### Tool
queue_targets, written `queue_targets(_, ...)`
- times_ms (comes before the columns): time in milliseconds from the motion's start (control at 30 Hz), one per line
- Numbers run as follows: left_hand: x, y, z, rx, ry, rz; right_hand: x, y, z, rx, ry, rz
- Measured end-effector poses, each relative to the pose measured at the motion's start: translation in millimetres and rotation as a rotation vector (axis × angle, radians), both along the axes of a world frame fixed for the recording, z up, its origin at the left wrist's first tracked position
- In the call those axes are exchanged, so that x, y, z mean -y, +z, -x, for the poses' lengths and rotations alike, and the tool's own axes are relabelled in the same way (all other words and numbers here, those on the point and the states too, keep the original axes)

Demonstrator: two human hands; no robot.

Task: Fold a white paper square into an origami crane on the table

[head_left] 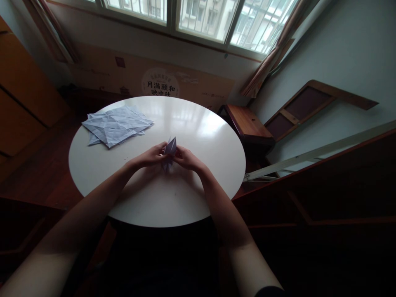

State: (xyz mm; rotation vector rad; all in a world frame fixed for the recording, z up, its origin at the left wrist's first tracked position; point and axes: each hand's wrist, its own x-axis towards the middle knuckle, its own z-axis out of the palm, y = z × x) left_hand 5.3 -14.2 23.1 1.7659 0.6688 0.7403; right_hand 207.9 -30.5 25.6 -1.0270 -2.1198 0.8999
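Note:
A small folded paper with a pointed top is held upright over the middle of the round white table. From its left side my left hand pinches it, fingers closed on the paper. On the opposite side my right hand grips it too, its fingertips partly hidden behind the folds. More pointed paper flaps show below the hands. To the left on the table lies a stack of creased paper sheets, apart from both hands.
A wooden stool or bench stands beyond the table's right side. Past the far edge runs a wall with a printed banner under a barred window. An orange wooden cabinet is at the left.

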Motion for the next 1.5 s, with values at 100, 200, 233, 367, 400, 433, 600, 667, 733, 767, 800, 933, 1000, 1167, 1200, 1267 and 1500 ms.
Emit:
queue_targets(100,-0.3,-0.9,0.3,-0.003,0.000,-0.008,0.1,-0.1,0.1,-0.004,-0.001,0.008)
queue_targets(200,-1.0,-2.0,0.7,-0.007,0.011,-0.016,0.5,0.2,0.0,0.013,-0.016,0.003)
queue_targets(233,-1.1,-2.1,0.9,-0.011,0.016,-0.022,0.8,0.5,0.0,0.025,-0.023,-0.002)
queue_targets(367,-0.6,-0.4,1.4,-0.034,0.031,-0.055,2.0,2.5,-0.2,0.055,-0.021,-0.012)
queue_targets(400,-0.2,0.5,1.5,-0.039,0.032,-0.059,2.2,2.9,-0.2,0.058,-0.020,-0.012)
queue_targets(433,0.3,1.3,1.5,-0.047,0.032,-0.060,2.4,3.2,-0.1,0.056,-0.017,-0.010)
queue_targets(600,1.9,4.2,0.8,-0.050,0.022,-0.042,2.0,2.5,0.3,0.035,-0.015,-0.006)
queue_targets(667,1.9,4.5,0.5,-0.038,0.022,-0.027,1.7,2.1,0.4,0.038,-0.023,-0.008)
queue_targets(733,1.6,4.4,0.5,-0.036,0.022,-0.015,1.5,2.2,0.4,0.044,-0.023,-0.008)
queue_targets(767,1.4,4.1,0.6,-0.038,0.021,-0.014,1.5,2.4,0.4,0.047,-0.020,-0.008)
queue_targets(800,1.1,3.7,0.8,-0.041,0.020,-0.014,1.6,2.7,0.3,0.052,-0.018,-0.008)
queue_targets(933,-0.1,1.0,1.7,-0.042,0.014,-0.018,2.0,4.2,0.3,0.059,-0.016,-0.006)
queue_targets(1000,-0.5,0.3,1.7,-0.030,0.014,-0.014,2.3,4.8,0.5,0.047,-0.010,-0.004)
queue_targets(1167,0.8,3.2,0.9,-0.018,0.011,-0.008,3.1,5.5,0.8,0.025,0.000,0.003)
queue_targets(1200,1.3,4.0,0.8,-0.020,0.009,-0.010,3.2,5.5,0.7,0.025,-0.001,0.004)
queue_targets(1267,2.1,5.3,0.6,-0.023,0.008,-0.014,3.3,5.4,0.6,0.025,0.000,0.004)
queue_targets(1500,4.3,8.1,-0.4,-0.018,0.014,-0.007,2.9,5.9,0.3,0.032,0.008,0.000)
